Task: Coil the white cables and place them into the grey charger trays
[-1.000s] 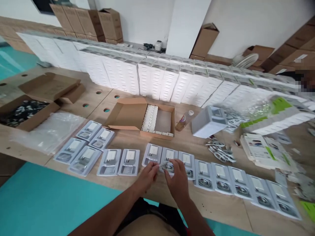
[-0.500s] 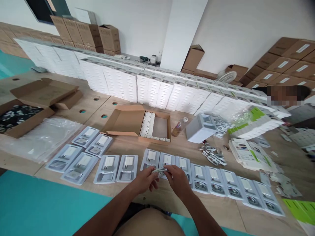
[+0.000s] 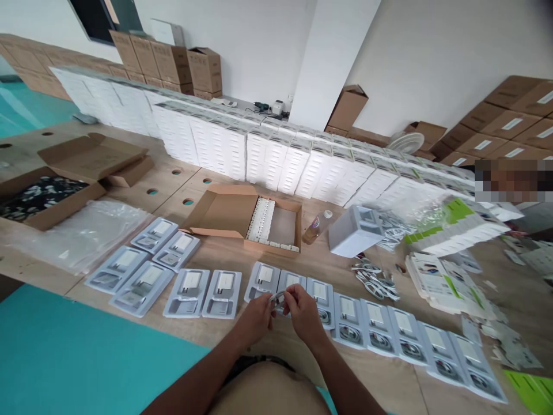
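Observation:
Both of my hands meet over the middle of a row of pale grey plastic trays (image 3: 380, 328) that lies along the near edge of the wooden table (image 3: 302, 259). My left hand (image 3: 256, 318) and my right hand (image 3: 303, 314) together pinch a small coiled white cable (image 3: 277, 298) just above the tray (image 3: 288, 283) in front of me. Each tray holds a white charger block; the trays to the right also hold a coiled cable, while those to the left (image 3: 189, 285) have an empty cable well.
An open brown box (image 3: 242, 216) with white chargers stands behind the trays, next to a small bottle (image 3: 316, 226), a grey tray stack (image 3: 355, 230) and loose cables (image 3: 375, 279). A wall of white boxes (image 3: 268, 153) crosses the table. Another person sits at the far right.
My hands have lifted slightly off the tray with the coiled cable between them. The camera has tilted up a little, showing more of the far wall.

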`<state>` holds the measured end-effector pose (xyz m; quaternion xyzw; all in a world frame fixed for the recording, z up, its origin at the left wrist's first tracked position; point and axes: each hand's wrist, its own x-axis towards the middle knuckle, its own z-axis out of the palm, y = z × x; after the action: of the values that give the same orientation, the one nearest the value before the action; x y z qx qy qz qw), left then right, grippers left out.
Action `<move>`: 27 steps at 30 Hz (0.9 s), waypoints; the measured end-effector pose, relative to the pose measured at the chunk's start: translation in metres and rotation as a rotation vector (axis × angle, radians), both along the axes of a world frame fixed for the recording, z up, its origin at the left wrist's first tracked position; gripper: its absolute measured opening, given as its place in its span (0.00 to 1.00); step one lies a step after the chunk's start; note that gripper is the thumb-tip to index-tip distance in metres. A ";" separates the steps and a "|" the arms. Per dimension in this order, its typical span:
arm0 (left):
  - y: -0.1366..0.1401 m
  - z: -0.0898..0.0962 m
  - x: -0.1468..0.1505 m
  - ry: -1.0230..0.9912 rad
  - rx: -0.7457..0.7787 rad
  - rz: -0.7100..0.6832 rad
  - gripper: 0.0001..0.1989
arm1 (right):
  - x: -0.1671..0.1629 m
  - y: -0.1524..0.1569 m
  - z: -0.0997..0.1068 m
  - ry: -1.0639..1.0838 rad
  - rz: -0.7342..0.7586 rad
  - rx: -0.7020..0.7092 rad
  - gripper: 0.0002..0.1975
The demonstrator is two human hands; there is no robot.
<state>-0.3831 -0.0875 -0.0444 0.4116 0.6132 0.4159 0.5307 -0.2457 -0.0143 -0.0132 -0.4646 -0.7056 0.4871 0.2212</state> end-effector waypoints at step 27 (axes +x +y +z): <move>0.015 -0.043 -0.081 0.670 0.229 -0.013 0.25 | -0.026 0.046 -0.096 -0.294 0.242 0.329 0.07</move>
<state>-0.4640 -0.0726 -0.0877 0.5859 0.7000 0.3205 0.2528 -0.2717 0.0315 -0.1089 -0.4003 -0.8505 0.3158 0.1289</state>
